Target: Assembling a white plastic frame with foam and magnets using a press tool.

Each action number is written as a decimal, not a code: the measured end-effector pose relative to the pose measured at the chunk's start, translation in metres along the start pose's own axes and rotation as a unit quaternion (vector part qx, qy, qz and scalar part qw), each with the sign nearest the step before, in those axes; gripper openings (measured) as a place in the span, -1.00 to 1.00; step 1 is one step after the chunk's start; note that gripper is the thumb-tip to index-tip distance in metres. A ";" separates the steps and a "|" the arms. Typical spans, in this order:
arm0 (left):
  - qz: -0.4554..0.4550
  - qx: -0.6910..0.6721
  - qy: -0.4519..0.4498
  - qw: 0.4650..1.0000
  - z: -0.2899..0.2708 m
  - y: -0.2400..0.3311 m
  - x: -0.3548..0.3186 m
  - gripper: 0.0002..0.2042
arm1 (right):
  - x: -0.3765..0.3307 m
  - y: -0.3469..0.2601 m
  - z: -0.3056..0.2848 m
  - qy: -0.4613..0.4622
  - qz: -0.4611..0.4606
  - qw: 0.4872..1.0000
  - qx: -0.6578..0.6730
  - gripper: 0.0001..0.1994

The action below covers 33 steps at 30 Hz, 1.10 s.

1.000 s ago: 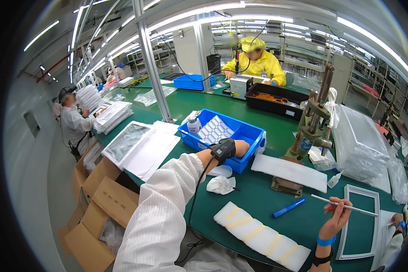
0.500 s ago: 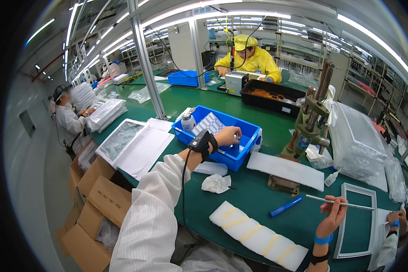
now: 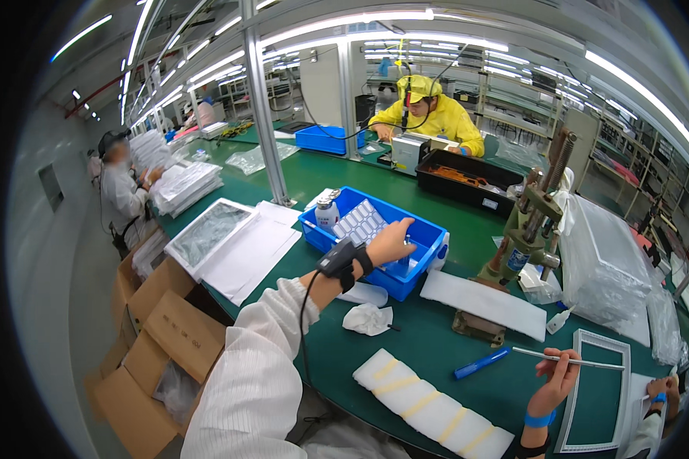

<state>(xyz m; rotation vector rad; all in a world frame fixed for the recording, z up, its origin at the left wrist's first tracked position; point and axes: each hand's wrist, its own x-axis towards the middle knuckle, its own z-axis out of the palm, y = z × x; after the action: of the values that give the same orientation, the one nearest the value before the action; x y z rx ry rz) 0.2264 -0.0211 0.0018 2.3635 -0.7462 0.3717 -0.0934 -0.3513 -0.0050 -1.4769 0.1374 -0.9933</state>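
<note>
My left hand (image 3: 390, 243) reaches into a blue bin (image 3: 403, 286), its fingers curled around something small and blue that they mostly hide. In the same bin stand a white bottle (image 3: 327, 216) with a metal top and a sheet of pale labels (image 3: 361, 222). At the lower right, my right hand (image 3: 556, 380) pinches a thin silver metal rod (image 3: 536, 354), held level above the bench. Beside that hand lies a silver rectangular frame (image 3: 625, 390). A blue marker-like tube (image 3: 482, 362) rests on the green bench to its left.
A foam strip with yellow tape (image 3: 432, 405) lies at the near edge. White foam (image 3: 482, 304) rests against a green hand press (image 3: 519, 237). Crumpled white cloth (image 3: 368, 319) sits below the bin. Cardboard boxes (image 3: 180, 329) stand left; a co-worker's hand (image 3: 657, 389) is far right.
The view has shifted slightly, so the bench appears a little lower. My left hand stays in the bin with its fingers moving slightly; my right hand still holds the rod.
</note>
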 end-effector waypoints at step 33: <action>-0.576 -0.226 0.472 0.628 -0.150 -0.085 -0.564 -0.57 | 0.029 0.029 -0.032 -0.071 -0.091 0.925 -0.363 -0.69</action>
<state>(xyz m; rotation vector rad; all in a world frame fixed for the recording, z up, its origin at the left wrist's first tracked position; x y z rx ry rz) -0.1862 0.3659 -0.1659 1.3562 1.0462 0.6161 -0.0824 -0.3995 -0.0208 -2.2693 0.2894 -1.0290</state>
